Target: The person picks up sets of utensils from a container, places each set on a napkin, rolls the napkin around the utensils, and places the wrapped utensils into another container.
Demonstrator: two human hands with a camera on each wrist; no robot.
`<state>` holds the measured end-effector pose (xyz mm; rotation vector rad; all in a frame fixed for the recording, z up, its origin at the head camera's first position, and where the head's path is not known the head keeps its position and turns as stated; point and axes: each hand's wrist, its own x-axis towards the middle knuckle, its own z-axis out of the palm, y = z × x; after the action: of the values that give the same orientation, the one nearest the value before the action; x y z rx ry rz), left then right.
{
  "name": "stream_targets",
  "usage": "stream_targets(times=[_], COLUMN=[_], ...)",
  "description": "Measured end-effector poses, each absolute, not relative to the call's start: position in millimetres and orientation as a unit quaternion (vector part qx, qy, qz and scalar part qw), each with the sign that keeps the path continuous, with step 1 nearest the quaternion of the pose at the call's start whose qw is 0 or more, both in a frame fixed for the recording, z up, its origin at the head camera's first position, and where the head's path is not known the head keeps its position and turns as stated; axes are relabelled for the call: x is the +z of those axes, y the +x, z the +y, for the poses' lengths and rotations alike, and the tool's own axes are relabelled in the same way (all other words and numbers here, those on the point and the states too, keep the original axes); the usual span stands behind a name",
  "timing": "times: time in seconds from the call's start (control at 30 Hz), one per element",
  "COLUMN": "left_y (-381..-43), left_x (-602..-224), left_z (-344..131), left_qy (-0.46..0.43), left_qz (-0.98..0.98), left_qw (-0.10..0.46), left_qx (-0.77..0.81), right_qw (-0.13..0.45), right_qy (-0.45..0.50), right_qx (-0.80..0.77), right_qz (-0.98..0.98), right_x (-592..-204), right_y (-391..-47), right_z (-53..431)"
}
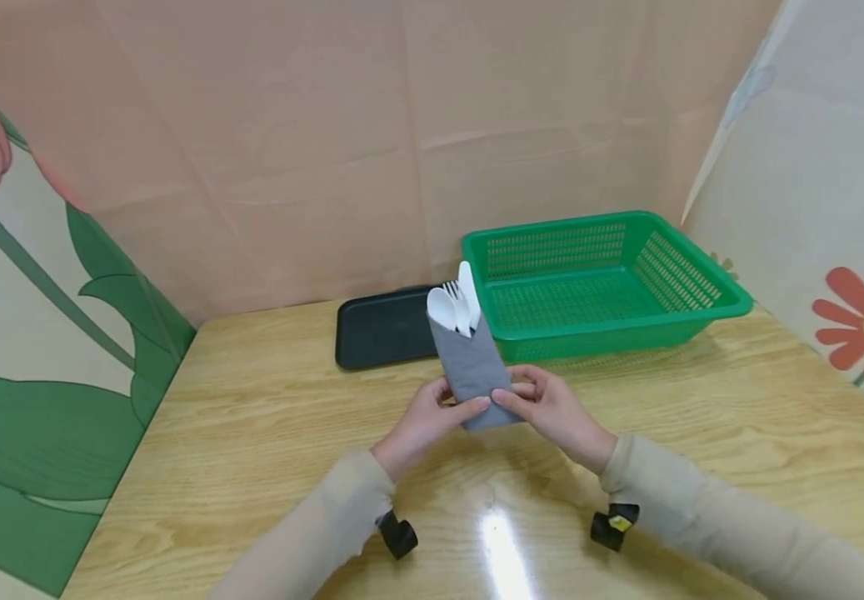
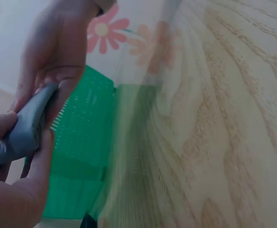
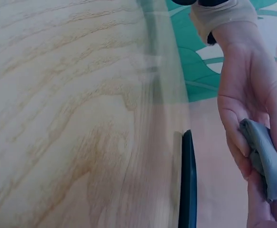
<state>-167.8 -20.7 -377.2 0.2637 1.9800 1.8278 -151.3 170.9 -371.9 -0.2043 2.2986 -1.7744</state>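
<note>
A grey napkin [image 1: 471, 367] folded into a pocket is held up between both hands, tilted slightly left. Out of its top stick a white spoon [image 1: 442, 308], a white fork [image 1: 460, 310] and a white knife [image 1: 470, 293]. My left hand [image 1: 433, 417] grips the lower left edge, thumb on the front and fingers behind. The right hand [image 1: 557, 415] pinches the lower right edge the same way, the thumbs close to each other. Both wrist views show the napkin's folded bottom end [image 2: 27, 128] between the hands, raised over the table.
A black tray [image 1: 382, 333] lies at the back of the wooden table [image 1: 252, 467], partly hidden by the napkin. To its right stands a green plastic basket [image 1: 604, 333] with perforated walls. Pink sheeting [image 1: 289, 167] hangs behind the table, with flower-printed panels at both sides.
</note>
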Motion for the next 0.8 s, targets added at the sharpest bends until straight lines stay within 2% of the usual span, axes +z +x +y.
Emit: stream_targets(times=[0.17, 0.47, 0.8], left_y=[-167.8, -168.8, -168.9], left_x=[-374.8, -373.0, -368.2], left_z=[-22.4, -27.8, -28.8], left_qy=[0.109, 0.120, 0.118], left_qz=[0.714, 0.706, 0.687], left_qw=[0.215, 0.247, 0.262], left_qx=[0.657, 0.654, 0.667], right_qw=[0.142, 0.169, 0.120], right_qy=[-0.084, -0.108, -0.118], right_qx=[-0.611, -0.616, -0.605], right_qz=[0.775, 0.762, 0.778], right_x=[-369.2, -368.4, -370.0], right_y=[-150.5, -150.1, -150.0], right_z=[174.3, 178.0, 175.9])
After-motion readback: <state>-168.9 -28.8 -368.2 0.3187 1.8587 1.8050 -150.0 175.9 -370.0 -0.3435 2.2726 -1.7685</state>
